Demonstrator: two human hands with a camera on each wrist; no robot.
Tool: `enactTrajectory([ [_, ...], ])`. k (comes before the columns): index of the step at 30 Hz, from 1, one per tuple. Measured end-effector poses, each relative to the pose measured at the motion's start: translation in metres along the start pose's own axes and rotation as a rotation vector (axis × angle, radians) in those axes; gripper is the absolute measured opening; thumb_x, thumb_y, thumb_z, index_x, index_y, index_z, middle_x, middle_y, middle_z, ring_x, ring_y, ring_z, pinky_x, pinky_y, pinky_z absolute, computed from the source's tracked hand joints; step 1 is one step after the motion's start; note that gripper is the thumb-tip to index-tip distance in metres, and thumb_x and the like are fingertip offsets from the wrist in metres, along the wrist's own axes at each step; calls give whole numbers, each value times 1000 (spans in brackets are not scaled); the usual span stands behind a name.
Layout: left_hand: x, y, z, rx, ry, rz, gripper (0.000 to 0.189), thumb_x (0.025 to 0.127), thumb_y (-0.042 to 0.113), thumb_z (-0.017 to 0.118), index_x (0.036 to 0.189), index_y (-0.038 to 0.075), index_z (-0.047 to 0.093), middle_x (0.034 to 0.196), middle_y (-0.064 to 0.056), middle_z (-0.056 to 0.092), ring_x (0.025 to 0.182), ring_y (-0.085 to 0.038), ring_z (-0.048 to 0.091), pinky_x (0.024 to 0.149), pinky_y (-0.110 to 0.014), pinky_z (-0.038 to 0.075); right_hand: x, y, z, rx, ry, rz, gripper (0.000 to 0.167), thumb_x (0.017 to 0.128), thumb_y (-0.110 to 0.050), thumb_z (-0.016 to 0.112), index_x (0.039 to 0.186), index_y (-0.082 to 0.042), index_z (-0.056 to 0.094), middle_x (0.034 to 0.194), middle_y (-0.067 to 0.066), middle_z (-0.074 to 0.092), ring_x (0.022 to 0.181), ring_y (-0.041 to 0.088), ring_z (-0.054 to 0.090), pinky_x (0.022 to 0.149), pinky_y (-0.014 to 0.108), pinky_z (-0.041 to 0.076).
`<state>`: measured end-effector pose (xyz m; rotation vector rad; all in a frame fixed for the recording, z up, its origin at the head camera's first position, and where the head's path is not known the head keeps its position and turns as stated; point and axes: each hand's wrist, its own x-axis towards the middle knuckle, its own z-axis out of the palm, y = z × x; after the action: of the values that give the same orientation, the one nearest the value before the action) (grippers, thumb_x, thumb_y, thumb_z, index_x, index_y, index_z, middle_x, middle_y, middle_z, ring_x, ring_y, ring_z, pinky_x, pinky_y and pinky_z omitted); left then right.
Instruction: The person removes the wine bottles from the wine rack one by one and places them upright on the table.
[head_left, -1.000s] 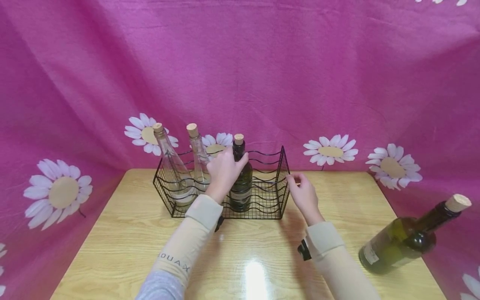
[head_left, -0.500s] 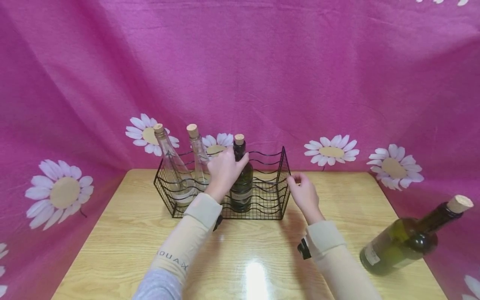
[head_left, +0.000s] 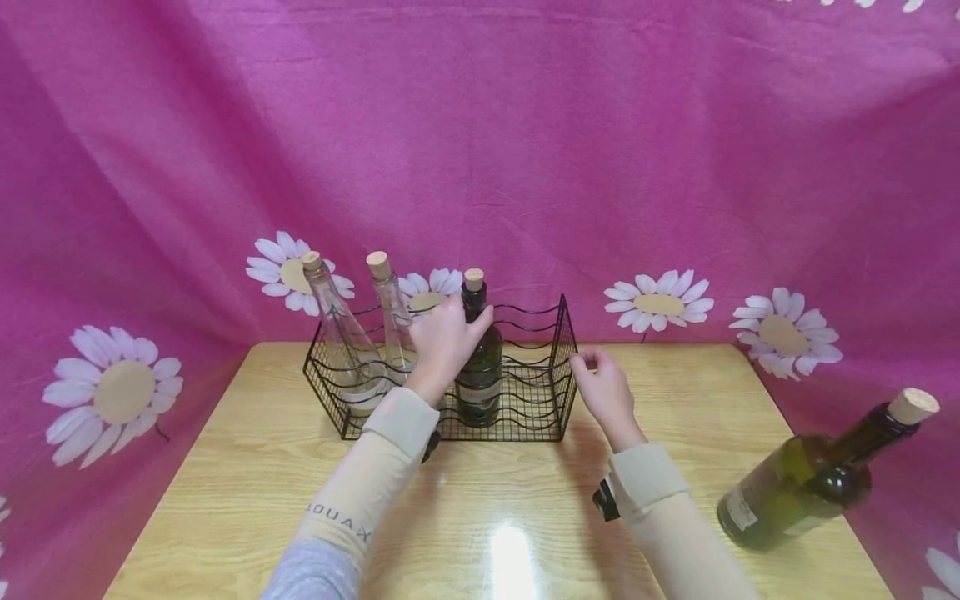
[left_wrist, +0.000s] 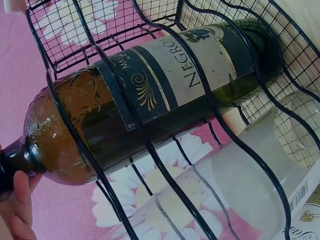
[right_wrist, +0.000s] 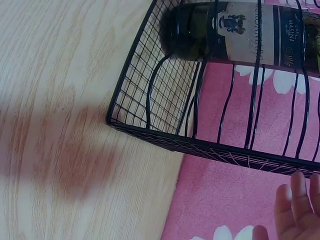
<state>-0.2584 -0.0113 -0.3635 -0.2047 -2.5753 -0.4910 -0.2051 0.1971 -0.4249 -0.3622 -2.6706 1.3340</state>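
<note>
A black wire bottle rack [head_left: 525, 417] stands on the wooden table. Inside it, a dark green corked wine bottle [head_left: 480, 392] stands upright, its label showing behind the wires in the left wrist view. My left hand [head_left: 442, 342] grips this bottle round the neck; the thumb [left_wrist: 22, 192] shows against the glass. At the rack's right end, my right hand [head_left: 606, 387] pinches the upright edge of the mesh panel between thumb and index finger. Several of its other fingers [right_wrist: 292, 205] lie extended beside the panel in the right wrist view; the thumb is outside that view.
Two clear corked bottles occupy the rack's left part: one leaning at the end [head_left: 341, 333], the other [head_left: 390, 312] partly behind my left hand. Another green corked bottle [head_left: 795, 483] stands at the table's right edge. A pink flowered cloth [head_left: 480, 150] hangs behind and at both sides.
Both hands keep their holds on the bottle and the rack. The head view has shifted very slightly; nothing else has visibly moved.
</note>
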Motion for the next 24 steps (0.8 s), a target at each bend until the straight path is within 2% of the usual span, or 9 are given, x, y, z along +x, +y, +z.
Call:
enactTrajectory([
  [7, 3, 0, -5, 11, 56, 37, 41, 80, 49, 54, 78, 9, 56, 59, -9, 59, 47, -24, 54, 38, -37, 36, -1, -1, 0, 6, -5, 4, 40, 89, -39, 42, 108, -6, 54, 111, 14, 55, 97, 30, 52, 80, 45, 38],
  [14, 6, 2, -11, 46, 139, 90, 40, 77, 48, 59, 71, 9, 54, 54, -8, 53, 48, -26, 50, 40, -38, 38, -3, -1, -1, 4, -17, 11, 44, 88, -41, 40, 111, -6, 53, 113, 14, 54, 97, 30, 52, 80, 45, 38],
  [24, 10, 3, -19, 23, 72, 63, 42, 80, 52, 54, 78, 10, 56, 59, -8, 55, 49, -27, 52, 42, -38, 39, -4, -1, -1, 1, -19, 16, 45, 88, -44, 40, 110, -7, 54, 111, 12, 55, 96, 29, 52, 80, 46, 37],
])
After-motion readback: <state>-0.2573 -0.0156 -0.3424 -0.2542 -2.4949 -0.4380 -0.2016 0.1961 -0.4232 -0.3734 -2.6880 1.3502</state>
